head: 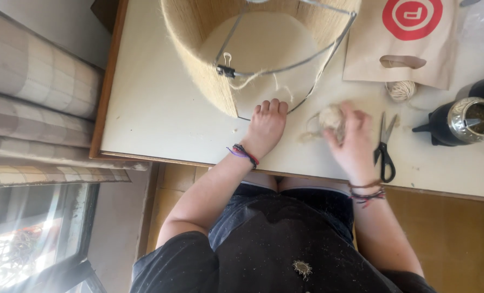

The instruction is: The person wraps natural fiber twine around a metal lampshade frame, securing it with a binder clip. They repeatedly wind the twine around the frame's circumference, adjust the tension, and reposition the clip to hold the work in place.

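Your right hand (pixel 355 142) clenches the pale round jute twine ball (pixel 331 116), its loose strand trailing leftward; your left hand (pixel 266 125) rests open beside the twine-wrapped wire lampshade (pixel 209 65).

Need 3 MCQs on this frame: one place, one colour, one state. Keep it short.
1. Where do the scissors lie?
A. right of the right hand
B. inside the lampshade
C. on the floor

2. What colour are the scissor handles?
A. red
B. black
C. yellow

3. What is the left hand doing?
A. holding the scissors
B. lifted in the air
C. resting on the table at the lampshade frame

Answers: 1 A, they lie on the table just beside that hand, which holds a twine ball. 2 B, both loops are black. 3 C, knuckles down, fingers at the wire rim.
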